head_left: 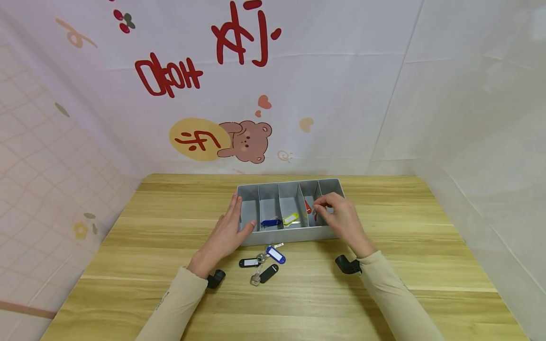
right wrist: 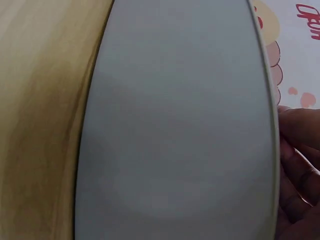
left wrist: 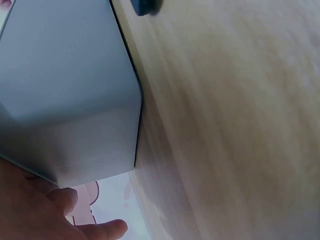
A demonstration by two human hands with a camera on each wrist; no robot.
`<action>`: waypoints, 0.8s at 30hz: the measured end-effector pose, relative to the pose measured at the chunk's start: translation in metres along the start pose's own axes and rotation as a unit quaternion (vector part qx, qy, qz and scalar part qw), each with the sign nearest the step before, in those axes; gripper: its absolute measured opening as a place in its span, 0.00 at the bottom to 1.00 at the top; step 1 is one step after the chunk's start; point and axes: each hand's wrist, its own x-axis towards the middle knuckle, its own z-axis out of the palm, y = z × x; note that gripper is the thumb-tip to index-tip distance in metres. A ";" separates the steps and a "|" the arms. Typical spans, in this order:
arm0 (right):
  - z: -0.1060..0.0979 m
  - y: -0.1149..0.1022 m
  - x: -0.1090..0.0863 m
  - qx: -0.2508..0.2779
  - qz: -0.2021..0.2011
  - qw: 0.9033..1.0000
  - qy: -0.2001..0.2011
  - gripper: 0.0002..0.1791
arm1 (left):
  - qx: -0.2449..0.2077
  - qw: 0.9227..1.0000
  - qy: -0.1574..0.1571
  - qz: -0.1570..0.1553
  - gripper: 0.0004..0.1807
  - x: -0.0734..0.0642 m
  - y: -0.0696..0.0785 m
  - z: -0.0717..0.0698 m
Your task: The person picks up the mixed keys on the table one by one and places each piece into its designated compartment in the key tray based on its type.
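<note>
A grey divided organizer box stands on the table. My left hand rests on its left end, fingers along the side and thumb over the front rim; the left wrist view shows the hand at the box's corner. Over the fourth compartment from the left, my right hand pinches a small red key tag, mostly hidden by the fingertips. Another red tag lies in that compartment. A blue key tag sits in the second compartment and a yellow key tag in the third.
In front of the box lie keys with a blue tag, a black tag with a white label and a plain black tag. A printed cloth hangs behind the wooden table.
</note>
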 end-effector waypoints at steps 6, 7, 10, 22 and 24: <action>0.004 0.003 0.000 -0.040 0.001 0.999 -0.022 0.04 | -0.001 1.000 -0.001 -0.002 0.50 0.000 0.001 -0.001; 0.004 0.004 0.000 -0.046 0.000 0.999 -0.024 0.04 | -0.001 1.000 -0.001 -0.002 0.50 0.000 0.001 -0.001; 0.006 0.005 0.001 -0.062 -0.005 0.998 -0.028 0.05 | -0.002 1.000 -0.001 -0.001 0.49 -0.001 0.002 -0.001; 0.001 0.006 -0.003 -0.062 -0.008 0.997 -0.047 0.21 | -0.001 1.000 -0.001 -0.002 0.49 0.000 0.002 -0.001; -0.003 0.005 -0.005 -0.049 -0.001 0.998 -0.048 0.24 | 0.002 1.000 0.000 0.000 0.50 0.000 0.001 0.000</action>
